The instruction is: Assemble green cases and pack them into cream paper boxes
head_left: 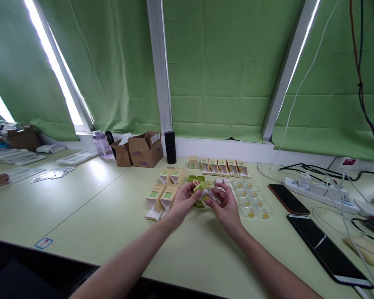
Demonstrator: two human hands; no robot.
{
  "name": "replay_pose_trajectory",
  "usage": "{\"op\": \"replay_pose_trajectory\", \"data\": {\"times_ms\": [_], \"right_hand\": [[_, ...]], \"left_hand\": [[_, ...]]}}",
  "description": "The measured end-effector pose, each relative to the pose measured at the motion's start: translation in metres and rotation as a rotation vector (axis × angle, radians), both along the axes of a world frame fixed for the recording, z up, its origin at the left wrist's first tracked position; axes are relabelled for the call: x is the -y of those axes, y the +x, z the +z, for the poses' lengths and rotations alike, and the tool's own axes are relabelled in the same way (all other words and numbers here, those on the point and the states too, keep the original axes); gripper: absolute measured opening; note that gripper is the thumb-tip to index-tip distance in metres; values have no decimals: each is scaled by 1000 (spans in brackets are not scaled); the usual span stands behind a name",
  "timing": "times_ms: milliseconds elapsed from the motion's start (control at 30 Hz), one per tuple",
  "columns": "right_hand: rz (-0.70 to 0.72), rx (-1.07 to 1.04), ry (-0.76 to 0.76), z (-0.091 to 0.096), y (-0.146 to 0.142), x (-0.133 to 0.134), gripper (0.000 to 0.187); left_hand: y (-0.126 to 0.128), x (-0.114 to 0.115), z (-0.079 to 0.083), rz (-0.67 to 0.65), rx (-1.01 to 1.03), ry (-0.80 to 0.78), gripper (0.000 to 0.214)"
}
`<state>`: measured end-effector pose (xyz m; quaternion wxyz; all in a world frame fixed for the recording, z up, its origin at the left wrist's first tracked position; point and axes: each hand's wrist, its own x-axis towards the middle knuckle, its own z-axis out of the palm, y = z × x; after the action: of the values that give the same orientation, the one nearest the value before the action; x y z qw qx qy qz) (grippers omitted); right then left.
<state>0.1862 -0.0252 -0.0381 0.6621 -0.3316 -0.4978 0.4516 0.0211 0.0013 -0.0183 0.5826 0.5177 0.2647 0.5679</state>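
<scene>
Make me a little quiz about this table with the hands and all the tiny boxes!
1. True or false: the black cylinder stands upright.
2. What colour is the small piece that the left hand holds? A red, B green, C blue.
3. Fill in: the dark phones lie nearer the ___ hand.
Key: 1 true; 2 B; 3 the right hand.
</scene>
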Motion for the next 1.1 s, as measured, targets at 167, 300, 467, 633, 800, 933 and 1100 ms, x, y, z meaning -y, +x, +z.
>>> {"op": "replay_pose_trajectory", "data": {"times_ms": [167, 300, 467, 633, 800, 933, 1100], "right_hand": [[-14, -3, -2, 0, 0, -1, 68], [-14, -5, -4, 0, 0, -1, 69], [24, -3, 32, 1, 2, 2, 65], [60, 28, 61, 0, 4, 5, 63], [73, 33, 67, -3, 3, 3, 63], [70, 21, 74, -5, 2, 1, 60], [73, 31, 69, -4, 2, 2, 60]], "left_hand": [[1, 2, 3, -18, -20, -14, 47], [1, 1, 2, -16, -42, -8, 50], [0, 0, 1, -14, -72, -3, 52], [0, 2, 4, -17, -75, -11, 54], [-3, 2, 2, -56, -48, -19, 54], [-4, 2, 0, -73, -34, -31, 53], [-4, 4, 3, -103, -7, -64, 54]]}}
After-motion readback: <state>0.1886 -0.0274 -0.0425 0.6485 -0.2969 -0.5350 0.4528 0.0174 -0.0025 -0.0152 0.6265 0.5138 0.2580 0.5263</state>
